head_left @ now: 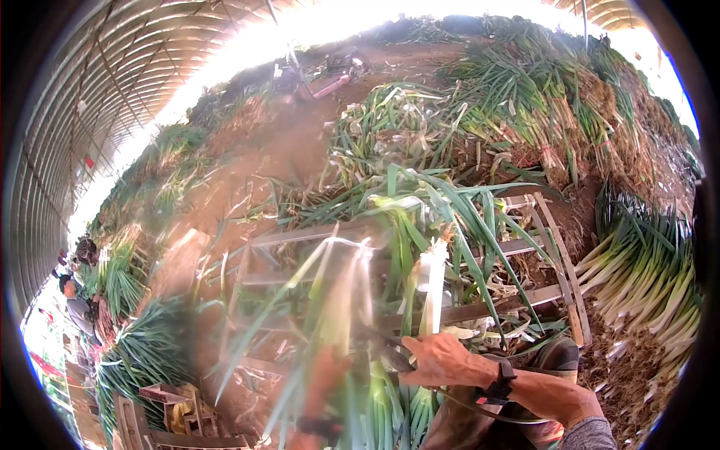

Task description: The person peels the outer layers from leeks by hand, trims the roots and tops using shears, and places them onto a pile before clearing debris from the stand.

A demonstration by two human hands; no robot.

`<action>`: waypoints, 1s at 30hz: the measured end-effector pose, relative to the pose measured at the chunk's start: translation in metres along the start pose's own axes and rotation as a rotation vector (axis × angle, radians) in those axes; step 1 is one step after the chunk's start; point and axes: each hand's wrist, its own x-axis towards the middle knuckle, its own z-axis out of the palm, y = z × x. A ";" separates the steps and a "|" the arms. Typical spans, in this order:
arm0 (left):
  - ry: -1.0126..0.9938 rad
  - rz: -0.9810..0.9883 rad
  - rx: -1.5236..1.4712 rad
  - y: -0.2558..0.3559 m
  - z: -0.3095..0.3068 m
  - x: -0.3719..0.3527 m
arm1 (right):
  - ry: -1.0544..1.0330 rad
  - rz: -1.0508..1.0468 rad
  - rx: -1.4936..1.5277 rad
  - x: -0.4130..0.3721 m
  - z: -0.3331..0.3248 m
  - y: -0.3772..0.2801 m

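Observation:
My left hand (325, 379), smeared by motion, is closed around a green onion (339, 319) whose pale stalk points up and whose green leaves hang below. My right hand (448, 361), with a dark watch on the wrist, is closed on a dark, narrow tool (391, 349) that juts toward the left hand; its exact kind I cannot tell. Just behind the right hand, a thick white stalk (433, 289) stands with its root end up. Long green leaves (457, 217) drape over a low wooden frame (551, 259) in front of me.
Bundled green onions (536, 97) lie piled at the back right. More onions (645, 277) with roots lie to the right, and a leafy heap (142, 360) is at the left. A small wooden stool (184, 409) stands lower left. A person (77, 307) is at the far left.

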 end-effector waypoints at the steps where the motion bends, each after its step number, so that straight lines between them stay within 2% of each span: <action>1: 0.000 -0.017 0.007 -0.003 0.005 -0.003 | 0.008 0.006 -0.038 0.003 0.003 0.004; 7: -0.120 -0.106 -0.035 0.021 0.001 -0.012 | 0.086 0.009 -0.127 0.027 0.019 0.032; 10: -0.017 -0.056 -0.125 0.003 0.014 -0.016 | 0.130 -0.021 -0.156 0.042 0.024 0.046; 14: -0.096 -0.131 -0.272 0.004 0.009 -0.015 | 0.113 0.043 -0.082 0.043 -0.002 0.017; 16: -0.099 -0.131 -0.255 0.026 -0.006 -0.019 | 0.006 0.060 -0.015 0.029 -0.010 0.002; 18: 0.007 -0.048 -0.313 0.025 0.003 -0.021 | -0.201 0.095 0.062 0.013 -0.007 0.007; 21: 0.068 -0.001 -0.292 0.010 0.016 -0.021 | 0.008 -0.210 0.097 -0.023 -0.006 -0.003; 25: -0.052 -0.047 -0.014 -0.020 0.033 -0.016 | -0.049 -0.095 -0.015 -0.027 0.003 0.007; 28: -0.032 0.006 0.271 -0.029 0.061 -0.022 | -0.026 -0.018 -0.071 -0.018 0.008 0.016; 30: -0.130 -0.118 -0.018 -0.013 0.065 -0.033 | -0.063 0.034 -0.077 -0.017 0.005 0.014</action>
